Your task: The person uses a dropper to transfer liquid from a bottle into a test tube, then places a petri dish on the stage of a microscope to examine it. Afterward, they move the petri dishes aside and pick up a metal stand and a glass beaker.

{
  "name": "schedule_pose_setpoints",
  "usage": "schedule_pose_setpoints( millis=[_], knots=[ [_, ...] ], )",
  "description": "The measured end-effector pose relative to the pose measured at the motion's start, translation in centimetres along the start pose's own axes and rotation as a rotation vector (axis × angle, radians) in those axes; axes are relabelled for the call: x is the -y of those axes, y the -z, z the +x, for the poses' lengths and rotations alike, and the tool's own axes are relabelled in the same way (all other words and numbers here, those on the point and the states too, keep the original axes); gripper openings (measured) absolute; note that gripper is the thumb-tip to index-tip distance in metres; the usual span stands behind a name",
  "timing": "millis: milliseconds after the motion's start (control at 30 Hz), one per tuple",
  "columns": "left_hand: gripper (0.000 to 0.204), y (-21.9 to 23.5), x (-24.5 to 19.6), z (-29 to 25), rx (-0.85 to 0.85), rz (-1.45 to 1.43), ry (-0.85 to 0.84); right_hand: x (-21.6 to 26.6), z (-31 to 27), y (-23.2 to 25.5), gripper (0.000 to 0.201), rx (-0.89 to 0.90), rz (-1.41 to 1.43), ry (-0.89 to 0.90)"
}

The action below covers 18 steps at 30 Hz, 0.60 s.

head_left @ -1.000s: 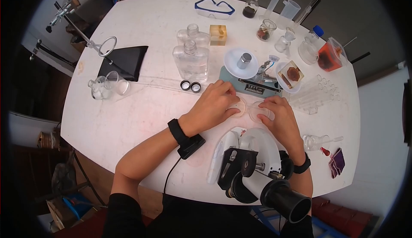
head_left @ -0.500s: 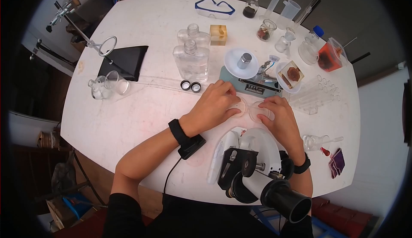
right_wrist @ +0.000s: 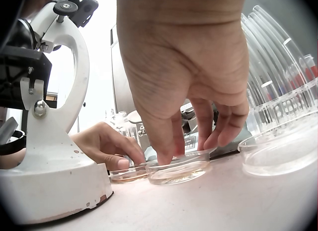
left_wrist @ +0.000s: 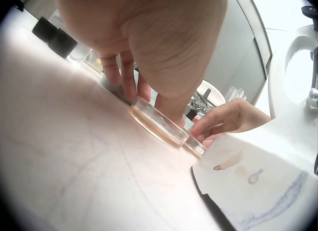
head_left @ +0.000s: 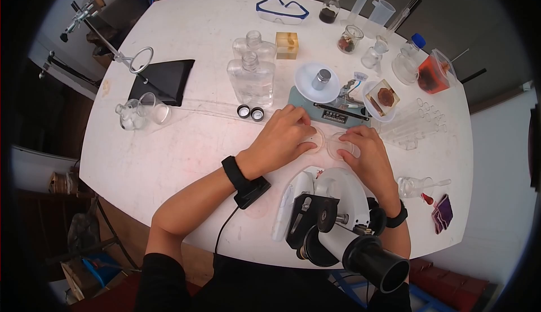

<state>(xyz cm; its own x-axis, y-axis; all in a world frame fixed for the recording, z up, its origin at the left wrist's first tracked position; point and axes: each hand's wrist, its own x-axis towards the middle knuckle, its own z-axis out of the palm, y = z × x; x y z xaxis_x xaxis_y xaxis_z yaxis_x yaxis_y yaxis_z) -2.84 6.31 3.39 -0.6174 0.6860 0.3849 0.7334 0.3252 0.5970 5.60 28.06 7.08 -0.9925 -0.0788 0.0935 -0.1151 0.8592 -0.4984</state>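
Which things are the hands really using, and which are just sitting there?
In use:
left hand on left petri dish
right hand on right petri dish

Lying about:
microscope
balance scale
safety goggles
glass bottles
test tubes

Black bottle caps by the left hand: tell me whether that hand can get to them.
Probably yes. The two black caps lie on bare table just beyond the left hand, nothing between; but that hand grips a petri dish.
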Motion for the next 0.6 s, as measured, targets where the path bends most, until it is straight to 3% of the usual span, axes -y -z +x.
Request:
schedule_pose_setpoints(
  millis=[600],
  knots=[
    [0.024, 0.52, -0.03, 0.14, 0.019, 0.037, -0.024, 0.01, -0.03, 0.02, 0.028, 0.000, 0.009, 0.002]
  ],
)
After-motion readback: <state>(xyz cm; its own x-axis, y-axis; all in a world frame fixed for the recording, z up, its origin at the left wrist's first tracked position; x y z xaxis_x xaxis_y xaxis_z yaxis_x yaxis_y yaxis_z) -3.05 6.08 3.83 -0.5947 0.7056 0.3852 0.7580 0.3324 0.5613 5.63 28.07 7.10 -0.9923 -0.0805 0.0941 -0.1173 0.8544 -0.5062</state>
